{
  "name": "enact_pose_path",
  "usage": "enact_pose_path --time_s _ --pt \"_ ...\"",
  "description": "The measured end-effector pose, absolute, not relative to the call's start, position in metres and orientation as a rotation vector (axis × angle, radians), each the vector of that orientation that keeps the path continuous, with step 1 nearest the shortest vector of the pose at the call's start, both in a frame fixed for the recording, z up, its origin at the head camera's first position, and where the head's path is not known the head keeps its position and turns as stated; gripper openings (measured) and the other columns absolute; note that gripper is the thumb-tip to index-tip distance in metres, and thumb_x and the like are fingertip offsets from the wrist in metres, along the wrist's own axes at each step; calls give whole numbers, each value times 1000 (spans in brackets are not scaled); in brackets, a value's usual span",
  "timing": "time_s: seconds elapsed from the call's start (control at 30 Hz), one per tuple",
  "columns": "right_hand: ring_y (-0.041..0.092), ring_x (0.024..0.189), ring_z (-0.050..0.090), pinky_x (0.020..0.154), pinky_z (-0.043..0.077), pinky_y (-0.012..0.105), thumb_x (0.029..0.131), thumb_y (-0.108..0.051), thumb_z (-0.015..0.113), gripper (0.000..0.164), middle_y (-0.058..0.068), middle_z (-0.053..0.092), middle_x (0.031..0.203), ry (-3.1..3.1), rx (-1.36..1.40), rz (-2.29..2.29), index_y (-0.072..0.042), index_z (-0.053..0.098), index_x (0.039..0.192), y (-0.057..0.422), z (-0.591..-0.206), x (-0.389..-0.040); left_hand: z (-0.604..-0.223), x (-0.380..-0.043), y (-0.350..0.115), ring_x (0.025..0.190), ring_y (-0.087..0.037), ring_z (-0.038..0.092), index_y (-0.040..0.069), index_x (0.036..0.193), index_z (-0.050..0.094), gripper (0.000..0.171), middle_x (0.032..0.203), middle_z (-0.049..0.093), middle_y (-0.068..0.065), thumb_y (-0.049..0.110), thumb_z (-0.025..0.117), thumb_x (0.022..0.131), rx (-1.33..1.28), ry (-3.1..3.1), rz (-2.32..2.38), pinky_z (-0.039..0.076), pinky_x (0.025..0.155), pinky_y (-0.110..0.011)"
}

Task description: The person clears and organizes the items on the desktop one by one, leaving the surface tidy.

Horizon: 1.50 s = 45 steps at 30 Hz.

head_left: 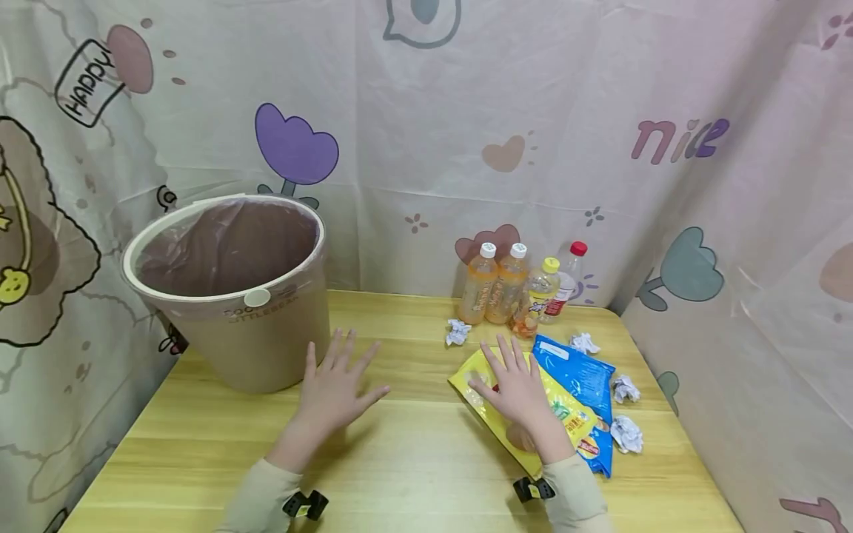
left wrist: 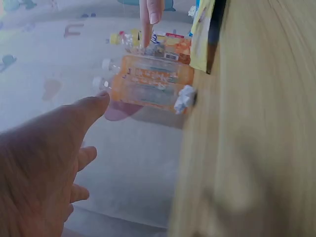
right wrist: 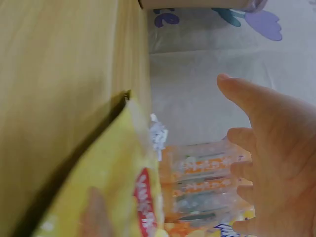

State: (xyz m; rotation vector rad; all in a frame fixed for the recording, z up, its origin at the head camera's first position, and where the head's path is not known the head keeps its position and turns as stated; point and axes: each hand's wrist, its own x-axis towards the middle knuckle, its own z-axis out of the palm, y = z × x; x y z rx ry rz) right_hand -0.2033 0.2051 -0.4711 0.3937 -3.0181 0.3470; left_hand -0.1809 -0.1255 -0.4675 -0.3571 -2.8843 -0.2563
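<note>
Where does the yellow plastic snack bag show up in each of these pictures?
Head: yellow plastic snack bag right of centre, lower half.
Left wrist: part of the bag at the top, right of centre.
Right wrist: the bag fills much of the lower left.
Shared landmark: two orange-tinted clear plastic bottles.

The right hand (head_left: 518, 389) partly hides the yellow snack bag (head_left: 565, 409), which partly covers the blue snack bag (head_left: 581, 377). Beyond the yellow snack bag, the yellow-capped bottle (head_left: 536, 300) screens part of the red-capped bottle (head_left: 569, 280); to the yellow snack bag's left, the floor of the trash bin (head_left: 260, 352) is out of sight.
</note>
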Motion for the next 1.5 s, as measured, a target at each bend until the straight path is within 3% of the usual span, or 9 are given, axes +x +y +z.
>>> enact_pose_path --time_s 0.23,0.43,0.67,0.87,1.0,1.33,1.5 --pt "34 153 5 118 9 66 91 -63 52 78 7 14 165 -2946 478 278 -29 26 155 205 -453 -207 -440 -164 -139 153 -35 8 42 152 27 78 164 18 -10 76 45 85 -393 -2854 -188 -1 118 -67" --pt "32 153 6 119 10 64 91 -62 53 77 6 15 165 -2884 562 232 -30 24 156 199 -434 -211 -412 -152 -155 151 -36 14 36 151 33 78 161 25 -12 75 47 85 -470 -2712 -82 4 118 -67" --pt "28 154 3 121 9 61 91 -63 51 78 1 10 166 -2849 676 214 -34 18 156 179 -412 -218 -380 -136 -186 145 -39 27 28 149 39 80 155 35 -17 79 23 89 -525 -2445 -55 19 115 -65" --pt "25 154 1 123 8 56 92 -68 44 78 1 8 166 -2776 805 127 -36 15 156 151 -394 -228 -352 -120 -210 140 -40 36 25 143 49 75 149 43 -18 74 24 92 -560 -2244 -37 26 112 -62" --pt "24 154 1 123 10 56 92 -69 42 78 1 7 166 -2715 919 79 -35 15 157 128 -380 -232 -337 -113 -223 145 -35 31 24 141 52 76 151 43 -17 74 24 92 -545 -2202 -27 24 113 -64" --pt "26 154 8 123 15 54 92 -70 42 79 2 14 165 -2572 1135 -76 -33 17 157 64 -351 -239 -317 -111 -258 153 -27 15 29 149 40 84 156 35 -16 82 20 87 -415 -2348 -13 8 120 -64" --pt "22 154 3 124 13 51 92 -71 40 81 0 11 166 -2537 1193 -93 -33 12 157 37 -343 -241 -308 -117 -276 154 -28 3 34 155 25 79 161 23 -16 73 45 88 -306 -2570 0 -3 119 -64"
